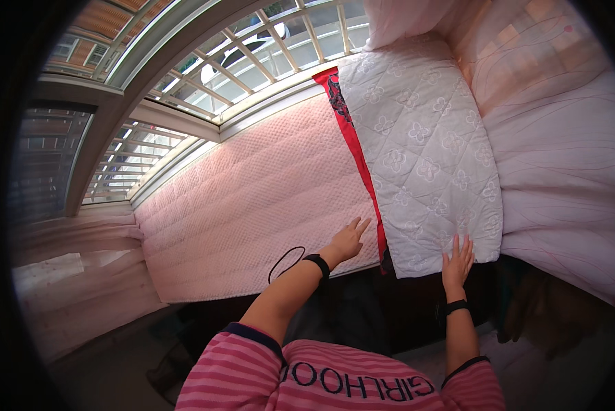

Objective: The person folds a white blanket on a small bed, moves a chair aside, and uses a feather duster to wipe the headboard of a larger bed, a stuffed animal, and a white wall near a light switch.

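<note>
A light grey quilted pad [420, 133] with stitched flower outlines lies on the right part of the window seat. Along its left side shows a strip of red cloth [361, 159] with a dark pattern. My right hand [457, 262] rests flat on the pad's near edge, fingers spread and pointing away from me. Over the pink textured mat [245, 180] is my left hand [349, 239], just left of the red strip, its fingers apart and nothing in it. Whether the left fingertips touch the mat, I cannot tell.
A thin black cord loop [286, 262] lies on the mat by my left forearm. Sheer pink curtains hang at the right [559, 154] and the left [86, 272]. Beyond the sill stands a barred window [266, 56]; one sash [117, 97] reaches inward at the left.
</note>
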`<action>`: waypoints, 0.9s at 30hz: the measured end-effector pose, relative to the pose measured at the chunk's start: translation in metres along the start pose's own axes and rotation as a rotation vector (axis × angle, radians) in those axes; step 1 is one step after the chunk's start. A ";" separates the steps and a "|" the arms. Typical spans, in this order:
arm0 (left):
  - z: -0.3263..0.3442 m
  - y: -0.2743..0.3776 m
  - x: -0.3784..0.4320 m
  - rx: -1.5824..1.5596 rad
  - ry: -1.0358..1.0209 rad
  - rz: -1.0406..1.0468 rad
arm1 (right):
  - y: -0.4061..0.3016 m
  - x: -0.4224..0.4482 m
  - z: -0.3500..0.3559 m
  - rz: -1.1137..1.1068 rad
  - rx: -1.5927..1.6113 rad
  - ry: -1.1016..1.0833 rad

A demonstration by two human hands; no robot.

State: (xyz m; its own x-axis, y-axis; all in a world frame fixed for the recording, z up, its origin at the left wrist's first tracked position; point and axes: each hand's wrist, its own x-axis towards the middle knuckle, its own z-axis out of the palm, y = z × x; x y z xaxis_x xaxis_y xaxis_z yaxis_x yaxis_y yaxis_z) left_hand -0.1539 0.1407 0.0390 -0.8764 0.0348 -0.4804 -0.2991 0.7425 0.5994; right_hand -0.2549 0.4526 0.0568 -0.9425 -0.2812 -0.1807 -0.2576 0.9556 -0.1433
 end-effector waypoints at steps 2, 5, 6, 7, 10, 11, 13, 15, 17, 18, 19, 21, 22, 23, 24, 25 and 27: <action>0.002 -0.021 -0.021 -0.095 0.102 -0.063 | -0.015 -0.012 -0.005 0.034 -0.027 0.029; 0.015 -0.055 -0.053 -0.092 0.185 -0.192 | -0.059 -0.025 -0.012 -0.134 0.013 0.097; 0.021 -0.068 -0.067 -0.113 0.206 -0.223 | -0.078 -0.028 -0.011 -0.291 0.069 0.086; 0.026 -0.080 -0.080 -0.127 0.239 -0.247 | -0.099 -0.032 -0.007 -0.437 0.109 0.083; 0.041 -0.112 -0.120 -0.147 0.238 -0.394 | -0.168 -0.029 0.032 -0.632 0.361 -0.147; 0.045 -0.121 -0.138 -0.167 0.199 -0.467 | -0.191 -0.027 0.051 -0.677 0.412 -0.183; 0.052 -0.135 -0.174 -0.182 0.237 -0.515 | -0.230 -0.019 0.091 -0.582 0.364 -0.348; 0.056 -0.146 -0.211 -0.137 0.314 -0.473 | -0.265 -0.016 0.128 -0.492 0.308 -0.375; 0.061 -0.154 -0.246 -0.080 0.428 -0.466 | -0.295 -0.032 0.157 -0.424 0.232 -0.446; 0.063 -0.160 -0.263 -0.087 0.449 -0.484 | -0.308 -0.052 0.170 -0.374 0.127 -0.488; 0.066 -0.164 -0.279 -0.095 0.481 -0.491 | -0.319 -0.070 0.179 -0.321 0.030 -0.510; 0.074 -0.176 -0.321 -0.115 0.532 -0.575 | -0.337 -0.123 0.192 -0.447 -0.112 -0.563; 0.078 -0.185 -0.343 -0.136 0.562 -0.612 | -0.347 -0.151 0.198 -0.507 -0.171 -0.586; 0.084 -0.193 -0.367 -0.148 0.629 -0.630 | -0.352 -0.179 0.200 -0.588 -0.208 -0.632; 0.090 -0.203 -0.392 -0.185 0.661 -0.678 | -0.357 -0.204 0.202 -0.639 -0.229 -0.705; 0.098 -0.212 -0.418 -0.264 0.671 -0.731 | -0.360 -0.227 0.204 -0.835 -0.397 -0.625; 0.116 -0.227 -0.471 -0.358 0.634 -0.862 | -0.363 -0.248 0.206 -0.723 -0.218 -0.920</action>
State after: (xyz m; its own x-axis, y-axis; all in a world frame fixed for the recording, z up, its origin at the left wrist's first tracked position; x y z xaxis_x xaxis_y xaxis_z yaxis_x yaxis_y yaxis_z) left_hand 0.3705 0.0330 0.0546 -0.3279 -0.8186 -0.4716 -0.8987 0.1164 0.4229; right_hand 0.1162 0.1575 -0.0473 -0.0802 -0.6342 -0.7690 -0.7812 0.5192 -0.3467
